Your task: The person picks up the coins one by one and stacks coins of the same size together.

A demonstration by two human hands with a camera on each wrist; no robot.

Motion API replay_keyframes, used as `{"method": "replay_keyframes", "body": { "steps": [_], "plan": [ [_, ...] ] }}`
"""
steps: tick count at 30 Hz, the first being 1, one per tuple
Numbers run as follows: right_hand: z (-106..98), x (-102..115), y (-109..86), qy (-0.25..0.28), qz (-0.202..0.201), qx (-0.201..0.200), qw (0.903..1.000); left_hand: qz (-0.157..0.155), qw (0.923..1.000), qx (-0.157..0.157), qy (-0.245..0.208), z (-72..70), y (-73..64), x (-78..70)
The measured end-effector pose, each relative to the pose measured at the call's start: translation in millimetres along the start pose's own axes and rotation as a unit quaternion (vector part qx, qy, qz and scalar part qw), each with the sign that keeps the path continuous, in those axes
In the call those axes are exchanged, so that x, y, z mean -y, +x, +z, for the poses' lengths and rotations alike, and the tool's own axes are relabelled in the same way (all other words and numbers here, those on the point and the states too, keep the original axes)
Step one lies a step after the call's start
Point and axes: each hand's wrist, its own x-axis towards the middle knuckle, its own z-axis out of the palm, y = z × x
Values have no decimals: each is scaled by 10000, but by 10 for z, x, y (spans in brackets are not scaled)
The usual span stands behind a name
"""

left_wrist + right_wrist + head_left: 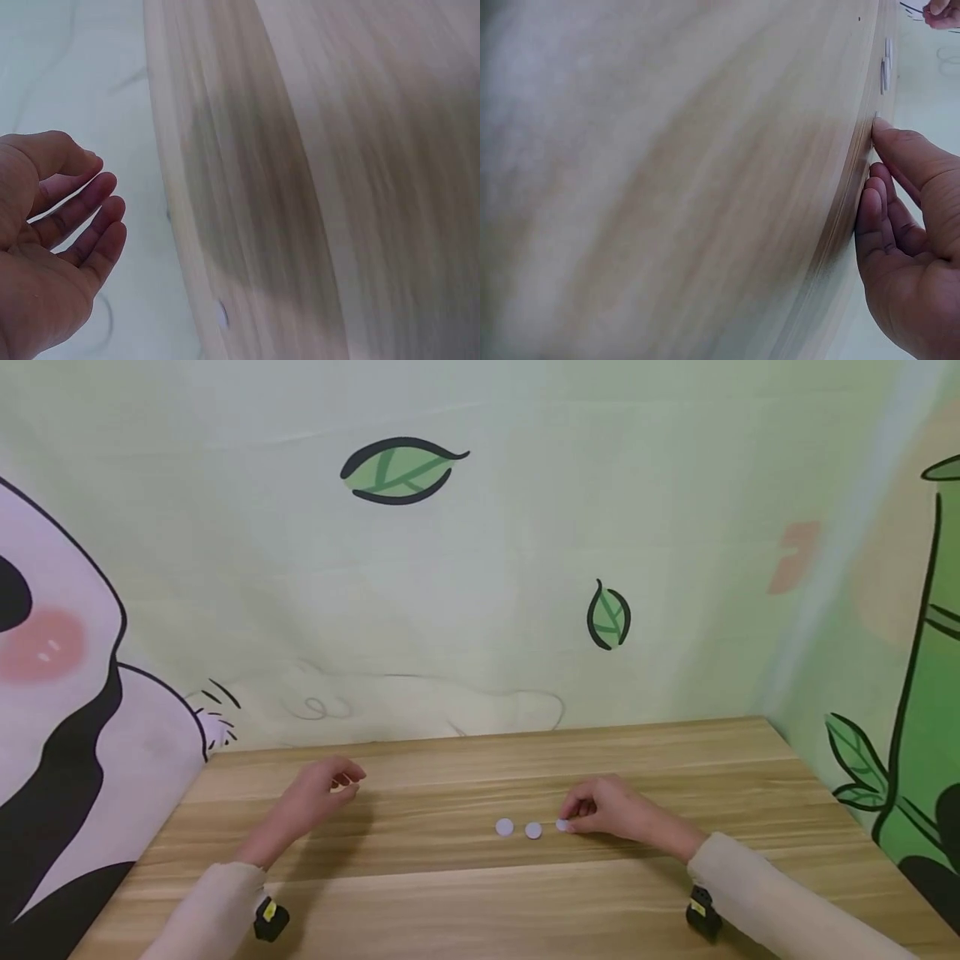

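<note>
Two small white discs lie side by side on the wooden table in the head view, the left disc [505,827] and the middle disc [533,831]. To their right, my right hand [611,810] pinches a third white disc [562,825] between thumb and forefinger, low at the tabletop. Part of that disc is hidden by the fingertips. In the right wrist view only its thin edge shows past the thumb tip. My left hand [318,789] is held over the left side of the table, fingers loosely bent, with nothing in it.
The wood-grain table [420,910] ends at a pale green cloth backdrop [495,568] printed with leaves and a panda. A small black device [271,919] sits at the left wrist, and another black device [703,914] at the right.
</note>
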Motion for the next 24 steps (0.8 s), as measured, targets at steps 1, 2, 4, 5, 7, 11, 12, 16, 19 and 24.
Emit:
{"method": "replay_keyframes", "body": {
  "steps": [1,2,4,5,7,11,12,16,19,24],
  "plan": [
    [1,0,3,7,-14,3,10000,-42,10000,-22,24,-20,-29,31],
    [2,0,5,7,-22,1,10000,-89,9999,-46,53,-38,-54,64],
    [2,0,6,6,-7,0,10000,-167,9998,-80,105,-78,-101,124],
    [2,0,7,9,-1,4,10000,-213,9996,-104,119,-101,-124,151],
    [1,4,9,12,11,3,10000,-311,9992,-188,167,-145,-169,215],
    [0,13,20,24,-17,-18,10000,-493,9981,-311,196,-218,-252,347],
    [-1,17,22,29,-23,-17,10000,-532,9979,-301,199,-229,-269,383],
    [-7,31,25,-21,-32,-15,10000,-775,9965,-155,266,-249,-330,528],
    [-10,34,25,-45,-14,-25,10000,-925,9952,-118,296,-248,-367,630],
    [5,25,23,-55,46,-17,10000,-1053,9939,-65,324,-238,-411,753]
  ]
}}
